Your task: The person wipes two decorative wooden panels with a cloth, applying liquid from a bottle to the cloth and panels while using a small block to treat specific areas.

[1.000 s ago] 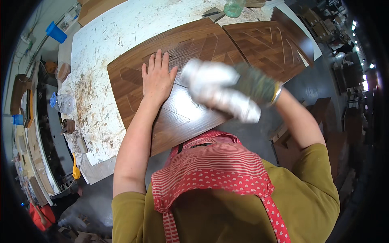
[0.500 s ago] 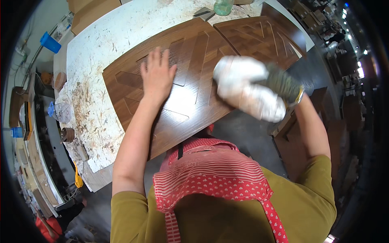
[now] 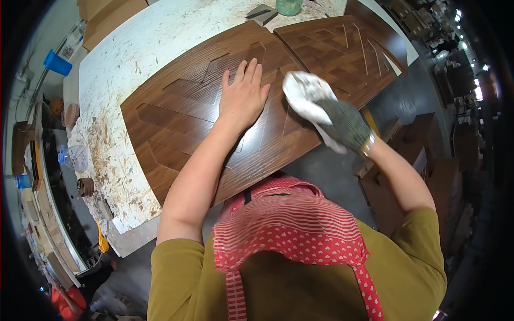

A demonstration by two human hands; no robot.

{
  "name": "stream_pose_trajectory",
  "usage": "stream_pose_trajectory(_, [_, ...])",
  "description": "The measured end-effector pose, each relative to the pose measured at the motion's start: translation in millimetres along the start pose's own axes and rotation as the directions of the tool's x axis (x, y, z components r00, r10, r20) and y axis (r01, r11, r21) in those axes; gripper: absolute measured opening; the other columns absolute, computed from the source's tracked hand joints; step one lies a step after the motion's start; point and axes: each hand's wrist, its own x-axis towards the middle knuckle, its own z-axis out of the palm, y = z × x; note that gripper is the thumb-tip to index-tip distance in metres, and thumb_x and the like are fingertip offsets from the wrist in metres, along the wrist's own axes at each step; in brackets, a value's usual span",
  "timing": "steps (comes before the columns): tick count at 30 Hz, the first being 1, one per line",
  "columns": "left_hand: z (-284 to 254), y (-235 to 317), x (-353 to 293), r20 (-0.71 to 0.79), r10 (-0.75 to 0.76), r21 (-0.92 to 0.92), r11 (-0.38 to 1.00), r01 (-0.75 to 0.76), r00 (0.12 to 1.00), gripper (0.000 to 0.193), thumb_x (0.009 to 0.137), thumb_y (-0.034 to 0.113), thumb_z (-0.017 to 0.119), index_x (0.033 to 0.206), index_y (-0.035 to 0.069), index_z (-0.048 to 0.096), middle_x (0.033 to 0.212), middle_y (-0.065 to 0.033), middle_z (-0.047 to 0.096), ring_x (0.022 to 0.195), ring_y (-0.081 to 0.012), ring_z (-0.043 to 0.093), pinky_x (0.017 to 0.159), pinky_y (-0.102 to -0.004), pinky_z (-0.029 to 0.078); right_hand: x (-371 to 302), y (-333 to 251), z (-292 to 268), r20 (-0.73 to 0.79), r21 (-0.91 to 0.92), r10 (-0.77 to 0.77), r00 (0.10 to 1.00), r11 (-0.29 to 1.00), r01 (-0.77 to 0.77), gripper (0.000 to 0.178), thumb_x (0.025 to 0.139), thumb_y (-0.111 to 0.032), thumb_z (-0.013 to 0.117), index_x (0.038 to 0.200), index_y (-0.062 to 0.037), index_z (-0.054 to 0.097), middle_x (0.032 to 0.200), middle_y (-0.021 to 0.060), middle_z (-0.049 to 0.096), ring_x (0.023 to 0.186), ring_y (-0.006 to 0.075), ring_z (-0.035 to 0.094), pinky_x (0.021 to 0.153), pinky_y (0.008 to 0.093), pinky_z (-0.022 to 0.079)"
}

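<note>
A dark brown wood panel with grooved geometric lines lies tilted across the table in front of me. My left hand, bare, rests flat on its middle with the fingers stretched out. My right hand wears a dark green knit glove and is closed on a white cloth. The cloth lies against the panel's right part, with one end hanging past the near edge. Beyond the cloth, a second brown panel of similar pattern adjoins the first.
The white table is stained with brown smears. A green glass jar and a flat grey tool stand at the far side. On the left are a clear plastic bottle and a blue bin. Brown boards stand at right.
My left hand has slid right across the panel. My right hand and the cloth, blurred by motion before, have shifted left and now show sharply. The whole view has turned slightly.
</note>
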Motion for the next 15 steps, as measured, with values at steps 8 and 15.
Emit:
stream_pose_trajectory(8, [-1,-4,2,0.030,-0.045,-0.042,0.998,0.046,0.999,0.051,0.094,0.034,0.040,0.136,0.005,0.037,0.145,-0.0096,0.033,0.134,-0.0241,0.030,0.107,-0.0485,0.023,21,-9,3,-0.012,-0.153,-0.023,1.000,0.988,0.021,0.029,0.074,-0.016,0.061,0.102,-0.0094,0.059,0.089,0.0125,0.063,0.079,0.0328,0.061,0.069,0.0416,0.049])
stream_pose_trajectory(15, [-14,-3,2,0.076,-0.027,-0.063,0.998,0.031,0.997,0.053,0.091,0.029,0.046,0.136,0.005,0.035,0.145,-0.0090,0.033,0.134,-0.0247,0.030,0.107,-0.0477,0.024,46,-22,-51,0.512,-0.040,0.444,0.735,0.868,-0.496,0.038,0.085,-0.026,0.057,0.119,-0.0101,0.056,0.109,0.0147,0.061,0.097,0.0272,0.060,0.083,0.0331,0.047])
